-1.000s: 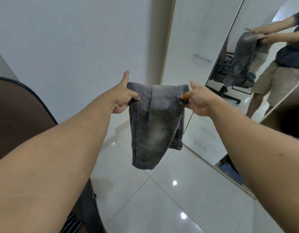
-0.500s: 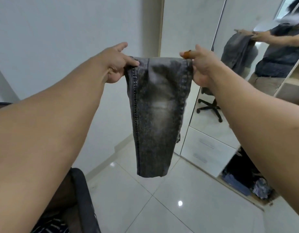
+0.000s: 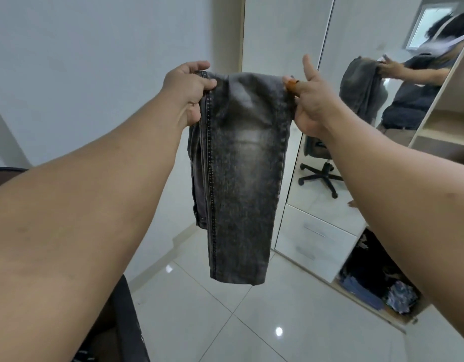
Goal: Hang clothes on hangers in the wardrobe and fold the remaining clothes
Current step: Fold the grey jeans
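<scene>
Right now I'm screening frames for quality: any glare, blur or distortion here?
Head view: ceiling lights glare as bright spots on the glossy white floor tiles; wide-angle lens bows the wardrobe mirror's edges; the reflected person looks motion-blurred; the faded grey jeans stay fairly sharp.

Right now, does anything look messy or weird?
Yes. Clothes lie heaped in the bottom of the open wardrobe, not folded. The jeans look fine, hanging straight from both hands.

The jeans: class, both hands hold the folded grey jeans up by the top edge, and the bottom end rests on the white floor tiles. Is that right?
Not quite. The head view shows the left hand and right hand gripping the top edge of the jeans, but the bottom end hangs in the air, clear of the floor tiles.
</scene>
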